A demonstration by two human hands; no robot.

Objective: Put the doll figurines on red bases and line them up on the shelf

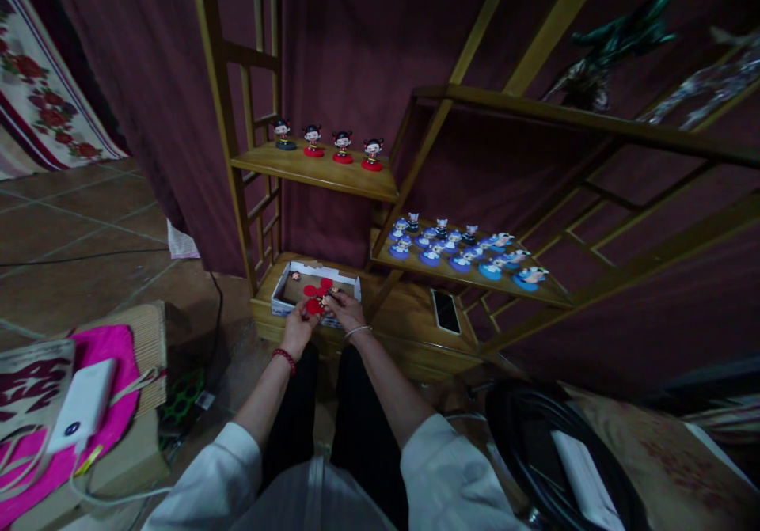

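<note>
At the far left hung a flowered cloth (51, 111), and nearer, on the near left, a white power bank (83, 404) lay on a bright pink cloth (126, 365). To the right of these a dark purple curtain (148, 111) hung beside the wooden shelf unit (214, 96). On its upper left board (321, 179) stood four small dolls (343, 147), the leftmost on a dark base, the other three on red ones. Below them, an open white box (279, 303) sat on the low ledge, with loose red discs (309, 290) and small doll parts (295, 276) inside. The left hand (301, 328), a red bead bracelet on its wrist, pinched a red disc (314, 307) over the near side of the box. The right hand (346, 311) met it there, fingers bent and pinching a small doll (324, 300) just beside that disc; whether the two touched could not be told. Further right, a phone (446, 311) lay on the ledge, below a board crowded with blue and purple figurines (431, 254). A green ornament (629, 36) stood on the far right shelf, and a black coiled hose (504, 404) lay near right.
</note>
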